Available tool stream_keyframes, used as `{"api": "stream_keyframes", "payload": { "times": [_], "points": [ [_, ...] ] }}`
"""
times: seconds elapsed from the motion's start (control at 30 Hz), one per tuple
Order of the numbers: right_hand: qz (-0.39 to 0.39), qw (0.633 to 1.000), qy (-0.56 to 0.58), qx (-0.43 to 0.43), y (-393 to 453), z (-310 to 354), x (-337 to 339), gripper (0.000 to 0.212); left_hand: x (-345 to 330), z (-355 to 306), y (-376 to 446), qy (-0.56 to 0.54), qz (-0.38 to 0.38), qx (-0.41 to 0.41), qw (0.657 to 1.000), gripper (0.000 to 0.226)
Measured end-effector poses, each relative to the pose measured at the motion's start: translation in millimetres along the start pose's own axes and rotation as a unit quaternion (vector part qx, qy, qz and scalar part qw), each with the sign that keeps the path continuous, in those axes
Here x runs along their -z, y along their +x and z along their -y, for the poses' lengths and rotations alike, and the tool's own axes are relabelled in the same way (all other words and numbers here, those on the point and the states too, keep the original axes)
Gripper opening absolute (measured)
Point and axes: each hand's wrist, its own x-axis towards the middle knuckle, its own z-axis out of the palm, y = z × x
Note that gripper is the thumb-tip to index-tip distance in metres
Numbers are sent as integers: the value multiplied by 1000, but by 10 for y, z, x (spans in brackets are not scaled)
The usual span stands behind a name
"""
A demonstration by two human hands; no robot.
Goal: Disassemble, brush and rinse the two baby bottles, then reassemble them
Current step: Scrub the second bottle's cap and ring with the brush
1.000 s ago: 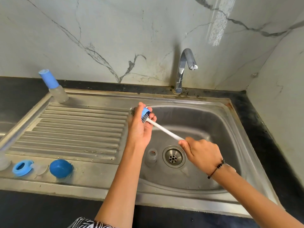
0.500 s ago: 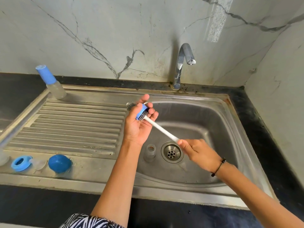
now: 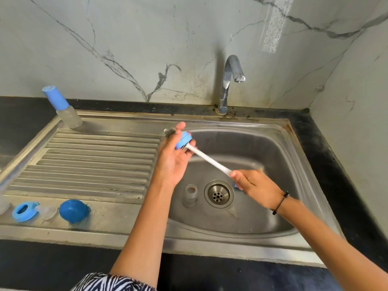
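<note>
Drainboard, left to right: blue screw ring (image 3: 24, 211), blue cap (image 3: 73, 210); assembled baby bottle (image 3: 63, 108) upright at the rear corner. Left hand (image 3: 173, 158) pinches a blue collar (image 3: 183, 140) in its fingertips, bottle brush (image 3: 206, 158) pushed through it. Sink basin (image 3: 273, 164): open clear bottle (image 3: 190, 195) upright beside the drain (image 3: 218, 193). Right hand (image 3: 255, 185) grips the brush handle.

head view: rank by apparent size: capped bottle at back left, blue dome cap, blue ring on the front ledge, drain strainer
1. capped bottle
2. blue dome cap and drain strainer: look alike, no ranking
3. blue ring

Apparent size only; distances from the camera differ.
</note>
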Motion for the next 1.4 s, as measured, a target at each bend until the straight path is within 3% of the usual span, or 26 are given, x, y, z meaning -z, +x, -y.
{"api": "stream_keyframes", "payload": {
  "times": [0.13,0.23,0.33,0.5,0.6,0.7,0.8,0.87,0.97,1.07,1.13,1.2,1.27,1.4],
  "points": [
    [25,997,-72,-12,-14,30,-85,54,-77,93,-33,-32,-68,2,997,13],
    [-3,983,-176,-44,22,-4,-116,57,-126,69,-12,-69,-80,26,994,21],
    [-24,967,-246,-57,80,54,-133,49,-155,47,36,-34,-113,13,993,26],
    [-52,961,-262,-74,100,77,-195,48,-185,18,32,-15,-131,32,991,37],
    [-54,980,-181,-57,85,22,-202,56,-158,-63,16,-29,-85,28,996,29],
    [-6,999,46,-26,46,-4,-121,57,-119,-104,-9,27,-58,11,998,26],
    [47,973,222,-30,50,-32,-84,37,-157,-30,-53,0,-90,12,996,22],
    [74,958,274,-37,67,-32,-118,27,-213,17,-59,-52,-78,21,995,14],
    [146,933,321,-72,56,-15,-196,17,-299,40,-40,-58,-46,42,996,21],
    [128,960,244,-50,48,94,-168,22,-320,23,-36,-36,-50,19,998,22],
    [43,997,66,-7,97,161,-148,30,-269,0,-14,-37,-74,-15,996,17],
    [-40,993,-115,0,147,181,-151,39,-238,-24,11,-30,-113,-31,993,18],
    [-123,966,-227,10,172,171,-227,43,-235,-13,37,-17,-140,-38,989,20],
    [-202,957,-206,14,141,240,-323,35,-303,-55,35,-47,-105,-30,993,34]
  ]
}}
